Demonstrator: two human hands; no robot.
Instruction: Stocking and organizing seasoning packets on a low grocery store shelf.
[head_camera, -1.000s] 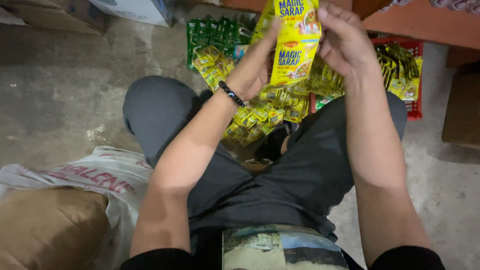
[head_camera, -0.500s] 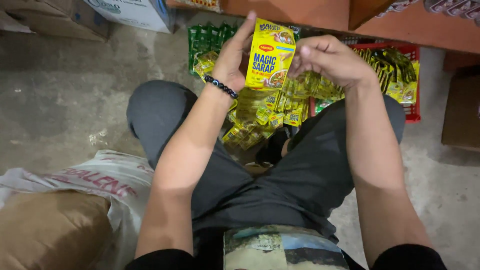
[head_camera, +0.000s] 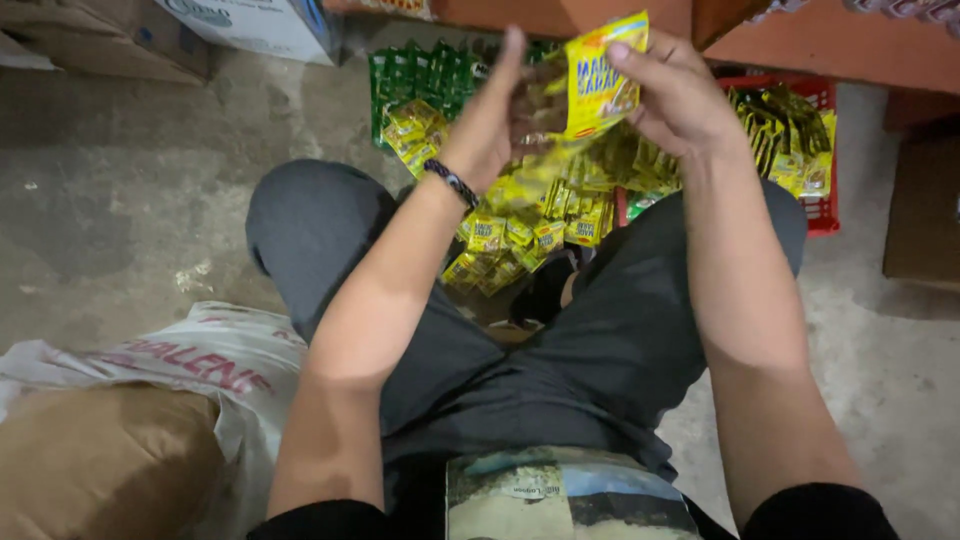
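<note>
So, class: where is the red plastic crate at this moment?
In the head view the red plastic crate sits on the concrete floor at the upper right, just beyond the person's right hand, with yellow and green sachets inside it.

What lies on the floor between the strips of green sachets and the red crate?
In the head view, a heap of yellow sachets fills the stretch between the green sachets and the red crate, partly hidden by both hands.

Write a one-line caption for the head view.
Both hands, left hand and right hand, hold a yellow sachet strip above piled sachets.
</note>
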